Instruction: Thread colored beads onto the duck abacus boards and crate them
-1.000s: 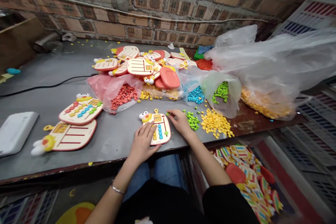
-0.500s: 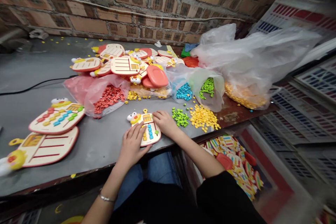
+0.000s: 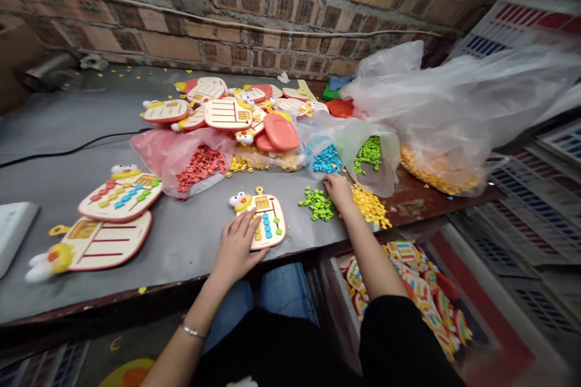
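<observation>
A cream toy board [image 3: 272,205] with a duck head lies near the table's front edge, bearing yellow, blue and green pieces. My left hand [image 3: 238,240] grips its left side, fingers over the face and thumb along the lower edge, hiding part of it. My right hand [image 3: 340,192] is off the board, between a heap of green pieces [image 3: 316,204] and a heap of yellow pieces [image 3: 371,207]. Its fingers are drawn together, and whatever may be between them is too small to make out.
Behind are bags of red pieces [image 3: 202,168], blue pieces [image 3: 325,159] and green pieces [image 3: 368,153], plus piled boards [image 3: 227,113]. Two boards [image 3: 111,245] overlap at the left. A crate of filled boards [image 3: 426,290] stands below right, and a large clear bag [image 3: 454,103] behind.
My right hand has left the toy board and moved right to the loose heaps. Two green pieces now show on the board's right slot. The view has shifted slightly; my left hand stays on the board.
</observation>
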Tool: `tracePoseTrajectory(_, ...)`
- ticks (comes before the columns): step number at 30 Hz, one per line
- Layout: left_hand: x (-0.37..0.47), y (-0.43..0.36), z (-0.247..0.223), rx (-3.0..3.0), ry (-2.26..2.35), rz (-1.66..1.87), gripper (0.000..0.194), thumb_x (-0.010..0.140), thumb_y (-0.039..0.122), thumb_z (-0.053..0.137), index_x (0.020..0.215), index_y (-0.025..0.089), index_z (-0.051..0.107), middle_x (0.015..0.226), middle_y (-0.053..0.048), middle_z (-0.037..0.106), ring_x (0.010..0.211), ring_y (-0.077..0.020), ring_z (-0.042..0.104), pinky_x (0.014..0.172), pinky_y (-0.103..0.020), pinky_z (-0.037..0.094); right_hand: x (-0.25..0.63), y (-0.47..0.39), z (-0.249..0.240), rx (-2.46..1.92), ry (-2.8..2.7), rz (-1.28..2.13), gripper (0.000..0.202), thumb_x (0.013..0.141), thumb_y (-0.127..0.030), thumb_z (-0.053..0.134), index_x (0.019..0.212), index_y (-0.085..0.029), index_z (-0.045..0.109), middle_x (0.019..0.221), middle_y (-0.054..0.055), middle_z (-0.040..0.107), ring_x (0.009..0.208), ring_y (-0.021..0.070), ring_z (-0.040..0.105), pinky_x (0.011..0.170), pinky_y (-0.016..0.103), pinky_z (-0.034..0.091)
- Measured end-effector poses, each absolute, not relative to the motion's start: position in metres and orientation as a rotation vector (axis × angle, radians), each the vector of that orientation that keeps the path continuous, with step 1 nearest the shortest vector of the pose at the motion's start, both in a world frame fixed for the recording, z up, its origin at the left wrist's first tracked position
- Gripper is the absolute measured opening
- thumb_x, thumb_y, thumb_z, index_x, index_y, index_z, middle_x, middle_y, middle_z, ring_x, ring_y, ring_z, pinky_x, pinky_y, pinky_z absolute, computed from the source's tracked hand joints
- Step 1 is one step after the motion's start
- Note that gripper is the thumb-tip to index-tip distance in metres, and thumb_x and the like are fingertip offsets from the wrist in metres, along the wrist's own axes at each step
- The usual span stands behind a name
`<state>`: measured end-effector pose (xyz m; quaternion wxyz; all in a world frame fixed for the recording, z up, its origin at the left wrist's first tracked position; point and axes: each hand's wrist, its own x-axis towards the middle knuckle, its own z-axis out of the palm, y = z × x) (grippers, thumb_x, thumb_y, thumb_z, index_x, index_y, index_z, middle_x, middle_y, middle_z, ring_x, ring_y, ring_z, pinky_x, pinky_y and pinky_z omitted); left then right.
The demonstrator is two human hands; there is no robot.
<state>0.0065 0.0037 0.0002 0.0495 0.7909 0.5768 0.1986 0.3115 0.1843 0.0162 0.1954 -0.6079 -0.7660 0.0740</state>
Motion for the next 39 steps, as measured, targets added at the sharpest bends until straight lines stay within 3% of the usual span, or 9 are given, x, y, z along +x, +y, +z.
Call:
tracePoseTrajectory(6, 0.007, 0.003, 0.003, 2.380, 1.752, 0.586, 0.064, 0.081, 0.043, 0.060, 0.138, 0.019, 0.042, 0.150, -0.013, 0.038, 0.135, -0.0304, 0.035, 0.105, -0.045, 0.031, 0.238, 0.147, 0.019, -1.081, -2.191, 0.444, 0.019, 0.085, -0.009, 0.050, 0.091, -0.018, 0.066, 0.092, 0.007, 0.067, 0.088, 0.0195, 0.061, 0.081, 0.032, 0.048)
tracePoseTrajectory(12, 0.007, 0.003, 0.001, 2.384, 1.748, 0.609, 0.065, 0.081, 0.042, 0.060, 0.139, 0.019, 0.042, 0.149, -0.013, 0.039, 0.136, -0.0310, 0.034, 0.105, -0.046, 0.031, 0.189, 0.134, 0.018, -0.987, -2.270, 0.535, 0.015, 0.087, -0.010, 0.053, 0.086, -0.017, 0.066, 0.086, 0.006, 0.063, 0.083, 0.0177, 0.059, 0.078, 0.029, 0.049)
tracePoseTrajectory(20, 0.008, 0.003, -0.001, 2.380, 1.761, 0.598, 0.068, 0.080, 0.043, 0.061, 0.140, 0.018, 0.041, 0.147, -0.013, 0.042, 0.136, -0.0315, 0.035, 0.107, -0.046, 0.030, 0.179, 0.117, 0.026, -0.660, -2.413, 0.791, 0.017, 0.089, -0.017, 0.057, 0.102, -0.018, 0.068, 0.106, 0.009, 0.063, 0.102, 0.0181, 0.059, 0.093, 0.032, 0.048)
tracePoseTrajectory(28, 0.007, 0.003, 0.000, 2.373, 1.748, 0.612, 0.068, 0.080, 0.043, 0.061, 0.140, 0.017, 0.041, 0.149, -0.014, 0.039, 0.136, -0.0313, 0.034, 0.106, -0.046, 0.031, 0.185, 0.131, 0.019, -0.959, -2.205, 0.654, 0.010, 0.087, -0.014, 0.056, 0.091, -0.018, 0.065, 0.089, 0.005, 0.065, 0.084, 0.0182, 0.060, 0.079, 0.031, 0.048)
tracePoseTrajectory(34, 0.007, 0.004, -0.001, 2.387, 1.750, 0.619, 0.067, 0.080, 0.043, 0.061, 0.139, 0.018, 0.042, 0.149, -0.012, 0.039, 0.136, -0.0308, 0.035, 0.106, -0.046, 0.031, 0.184, 0.133, 0.004, -1.001, -2.301, 0.504, 0.013, 0.086, -0.011, 0.056, 0.079, -0.019, 0.063, 0.085, 0.006, 0.064, 0.086, 0.0203, 0.056, 0.080, 0.033, 0.046)
tracePoseTrajectory(39, 0.006, 0.004, -0.003, 2.396, 1.749, 0.630, 0.067, 0.081, 0.043, 0.060, 0.140, 0.019, 0.040, 0.149, -0.011, 0.039, 0.135, -0.0312, 0.036, 0.105, -0.046, 0.032, 0.201, 0.123, 0.014, -0.989, -2.314, 0.664, 0.009, 0.086, -0.019, 0.060, 0.078, -0.019, 0.065, 0.078, 0.004, 0.065, 0.080, 0.0184, 0.057, 0.075, 0.030, 0.045)
